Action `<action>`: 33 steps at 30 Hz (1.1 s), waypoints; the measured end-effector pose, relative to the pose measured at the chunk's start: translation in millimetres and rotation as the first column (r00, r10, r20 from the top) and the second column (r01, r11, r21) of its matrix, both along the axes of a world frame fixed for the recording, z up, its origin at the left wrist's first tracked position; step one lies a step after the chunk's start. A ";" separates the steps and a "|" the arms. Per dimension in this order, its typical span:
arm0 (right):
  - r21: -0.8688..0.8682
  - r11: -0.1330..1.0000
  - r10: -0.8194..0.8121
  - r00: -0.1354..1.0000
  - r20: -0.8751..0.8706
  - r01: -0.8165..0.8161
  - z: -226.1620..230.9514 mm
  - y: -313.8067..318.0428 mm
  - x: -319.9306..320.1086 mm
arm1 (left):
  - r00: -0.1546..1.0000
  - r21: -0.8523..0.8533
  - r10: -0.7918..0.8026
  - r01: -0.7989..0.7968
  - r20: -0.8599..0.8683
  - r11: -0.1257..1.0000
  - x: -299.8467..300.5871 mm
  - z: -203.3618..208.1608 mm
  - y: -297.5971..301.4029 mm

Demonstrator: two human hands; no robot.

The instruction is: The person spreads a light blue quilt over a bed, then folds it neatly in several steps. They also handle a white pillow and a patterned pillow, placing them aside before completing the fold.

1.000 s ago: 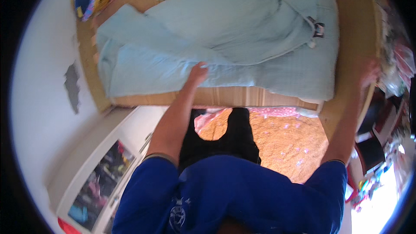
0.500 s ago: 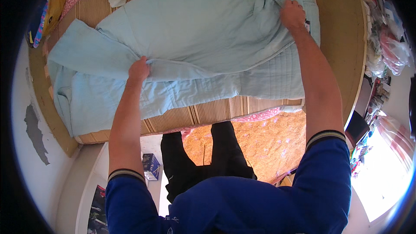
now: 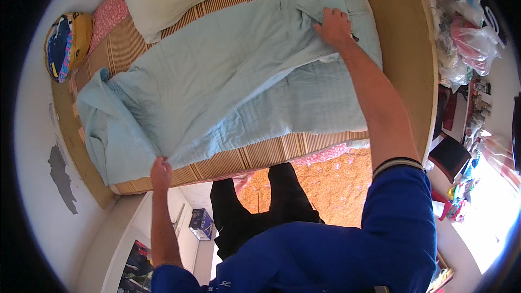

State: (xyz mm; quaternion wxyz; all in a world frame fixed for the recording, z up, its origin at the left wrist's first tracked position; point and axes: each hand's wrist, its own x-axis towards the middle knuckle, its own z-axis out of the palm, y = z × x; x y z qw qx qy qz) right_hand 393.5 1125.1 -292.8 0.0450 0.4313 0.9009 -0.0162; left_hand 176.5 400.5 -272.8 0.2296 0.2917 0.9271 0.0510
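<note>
A pale blue quilt lies rumpled and partly folded over itself across a bed. My left hand is closed on the quilt's near edge at the left, drawing it into a taut point close to the front edge of the bed. Over at the far right, my right hand rests on a bunched part of the quilt, its fingers spread and the thumb apart. Beneath the upper layer, a stitched lower layer of the quilt shows along the near right side.
A brown striped mat covers the bed. Behind the quilt lies a cream pillow. A yellow and blue bag sits at the far left corner. Plastic bags crowd the right side. An orange rug and a blue box are below.
My left hand has pulled the quilt's edge toward me and slightly left, down to the bed's front edge. My right hand's fingers have loosened and spread on the quilt.
</note>
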 end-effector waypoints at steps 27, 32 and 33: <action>-0.615 0.286 -0.940 0.092 -0.328 0.735 -45.5 -104.6 328.7 | 0.671 0.425 0.693 -0.726 0.264 0.540 -40.9 -176.0 -96.0; -0.673 0.300 -0.942 0.100 -0.320 0.676 -50.3 -127.5 333.6 | 0.671 0.373 0.691 -0.734 0.270 0.567 -42.8 -201.2 -136.0; -0.662 0.284 -0.943 0.076 -0.325 0.693 -46.5 -128.2 344.7 | 0.636 0.381 0.697 -0.766 0.331 0.518 -37.5 -214.2 -134.4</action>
